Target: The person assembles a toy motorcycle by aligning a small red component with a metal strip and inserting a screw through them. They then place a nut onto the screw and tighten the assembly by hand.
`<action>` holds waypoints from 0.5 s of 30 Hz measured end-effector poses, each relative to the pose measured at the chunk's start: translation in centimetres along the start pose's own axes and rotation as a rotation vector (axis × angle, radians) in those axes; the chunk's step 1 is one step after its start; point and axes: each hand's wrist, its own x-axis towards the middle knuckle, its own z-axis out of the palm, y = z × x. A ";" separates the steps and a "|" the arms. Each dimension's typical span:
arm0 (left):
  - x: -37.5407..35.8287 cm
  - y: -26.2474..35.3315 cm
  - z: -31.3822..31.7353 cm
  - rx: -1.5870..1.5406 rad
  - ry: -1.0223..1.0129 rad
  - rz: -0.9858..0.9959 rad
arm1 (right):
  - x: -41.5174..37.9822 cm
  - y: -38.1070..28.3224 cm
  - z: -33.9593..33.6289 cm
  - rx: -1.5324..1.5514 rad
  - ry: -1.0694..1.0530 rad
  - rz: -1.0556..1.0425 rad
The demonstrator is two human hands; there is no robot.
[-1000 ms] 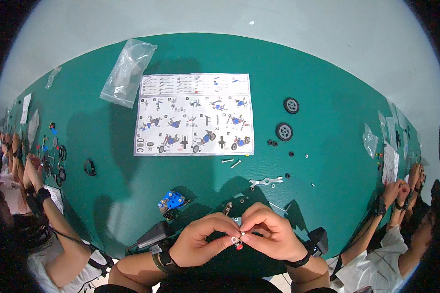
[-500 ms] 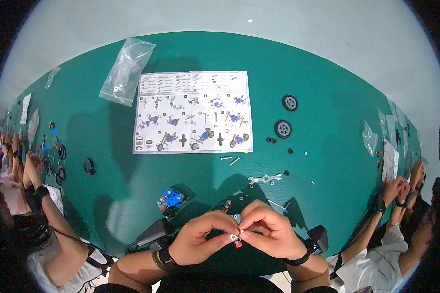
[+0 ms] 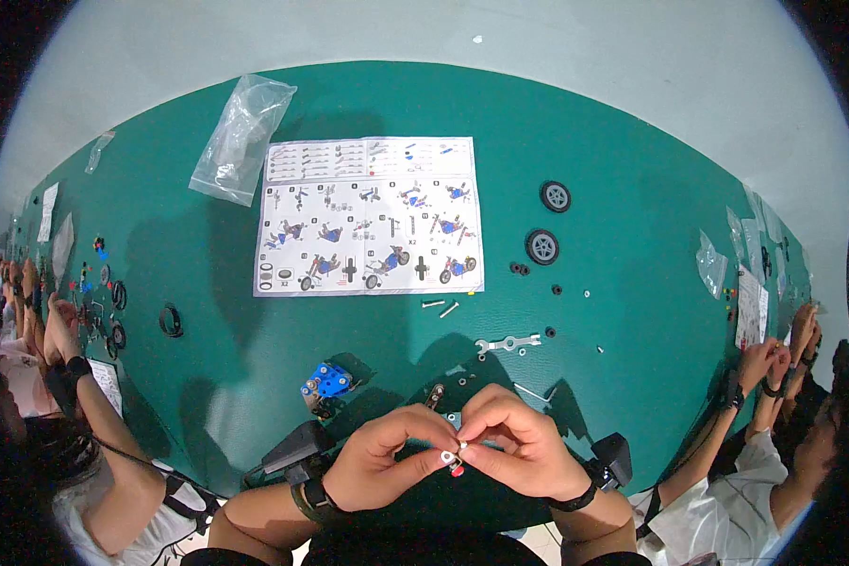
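Pinching something this small goes best if you let your left hand (image 3: 382,462) steady the small metal part (image 3: 447,457) while your right hand (image 3: 519,448) makes only slight adjustments; square the pieces up before you press or turn, and ease off if they bind, since a hard squeeze could flick one away. Your fingers are narrow on both sides: left thumb and forefinger grip the part, its pale rounded end showing at the thumb tip and its red end (image 3: 457,471) just below, while right thumb and forefinger close on a small silvery piece (image 3: 462,445) just above and to the right. You cannot tell from here whether the two are joined. The wrench (image 3: 509,343) lies beyond your right hand, the blue assembly (image 3: 326,381) beyond your left.
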 end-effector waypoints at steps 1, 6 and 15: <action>0.0 0.0 0.0 -0.005 -0.004 0.002 | 0.0 0.0 0.0 0.002 0.002 0.006; 0.0 0.2 0.1 -0.028 -0.008 -0.020 | 0.0 0.0 -0.1 0.000 -0.004 0.001; 0.1 0.1 0.1 -0.044 -0.006 -0.015 | 0.0 -0.1 0.0 0.017 0.001 0.014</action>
